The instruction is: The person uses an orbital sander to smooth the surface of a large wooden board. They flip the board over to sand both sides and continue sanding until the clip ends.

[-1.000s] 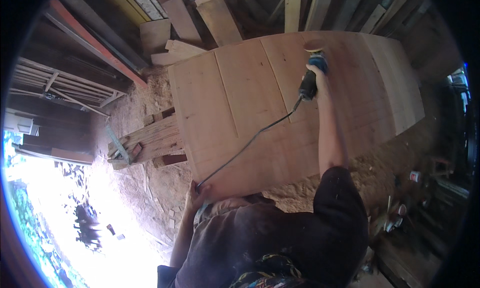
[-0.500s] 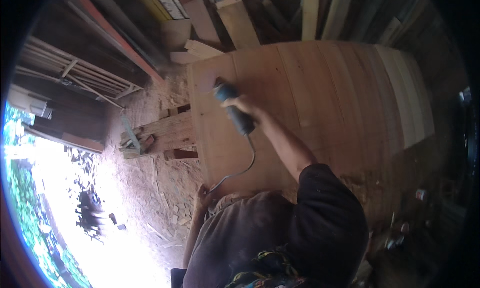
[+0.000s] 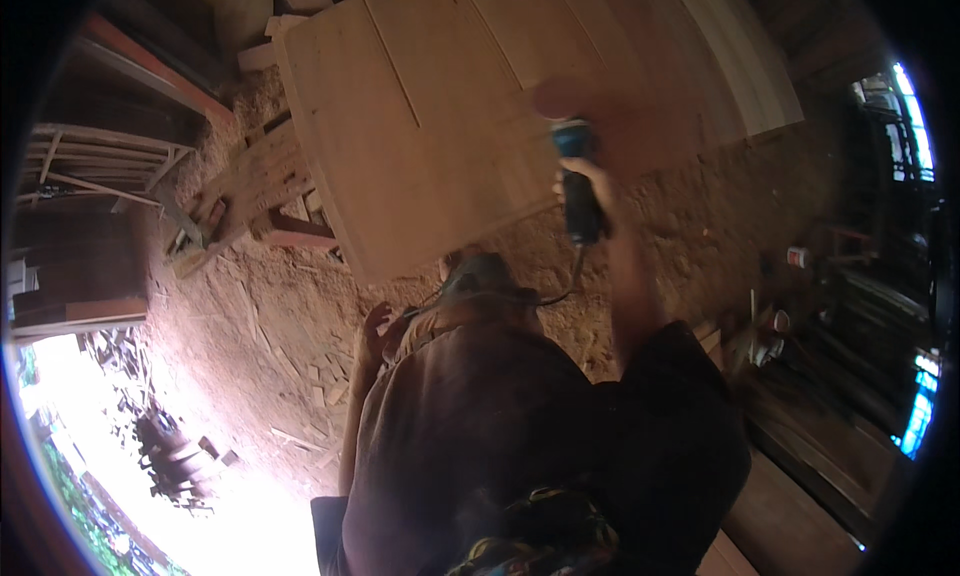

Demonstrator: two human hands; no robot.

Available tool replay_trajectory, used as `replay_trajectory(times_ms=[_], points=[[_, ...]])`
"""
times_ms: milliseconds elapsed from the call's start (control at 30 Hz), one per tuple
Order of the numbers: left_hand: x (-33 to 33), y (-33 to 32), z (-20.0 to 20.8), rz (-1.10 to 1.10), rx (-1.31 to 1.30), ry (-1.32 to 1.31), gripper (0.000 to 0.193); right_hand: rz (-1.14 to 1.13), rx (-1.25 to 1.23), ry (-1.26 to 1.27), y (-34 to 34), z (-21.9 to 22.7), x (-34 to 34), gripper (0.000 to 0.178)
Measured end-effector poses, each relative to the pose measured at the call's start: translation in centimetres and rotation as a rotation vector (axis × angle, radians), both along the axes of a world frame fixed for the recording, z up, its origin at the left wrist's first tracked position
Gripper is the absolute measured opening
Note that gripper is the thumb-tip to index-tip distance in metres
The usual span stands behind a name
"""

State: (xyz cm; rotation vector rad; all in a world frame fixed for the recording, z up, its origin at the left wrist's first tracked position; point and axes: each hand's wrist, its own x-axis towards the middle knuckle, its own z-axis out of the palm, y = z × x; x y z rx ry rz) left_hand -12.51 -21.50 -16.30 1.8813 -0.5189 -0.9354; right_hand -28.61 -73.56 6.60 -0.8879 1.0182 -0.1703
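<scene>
You're pointing the long sander (image 3: 580,208) away, disc (image 3: 562,98) blurring, right hand (image 3: 588,179) gripping it; left hand (image 3: 377,328), I can't tell.

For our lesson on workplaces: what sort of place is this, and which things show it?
Probably a woodworking shop: a disc power tool in the right hand, a large wooden panel and small wood offcuts on the floor suggest it.
</scene>
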Motion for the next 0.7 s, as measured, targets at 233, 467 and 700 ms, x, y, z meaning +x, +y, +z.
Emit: replay_trajectory(times_ms=[233, 467, 700], points=[[0.5, -1.5, 7.4, 0.086, 0.171, -0.058, 0.051, 0.152, -0.139, 0.187, 4.0, 0.4, -7.4, 0.048], [2.5, -1.7, 8.1, 0.308, 0.043, -0.178, 0.045, 0.650, -0.194, 0.046, 10.6, -0.2, 1.6, 0.055], [0.5, -5.8, 11.0, 0.463, -0.107, -0.163, 0.036, 0.486, -0.102, -0.168, 4.1, -2.3, 3.1, 0.037]])
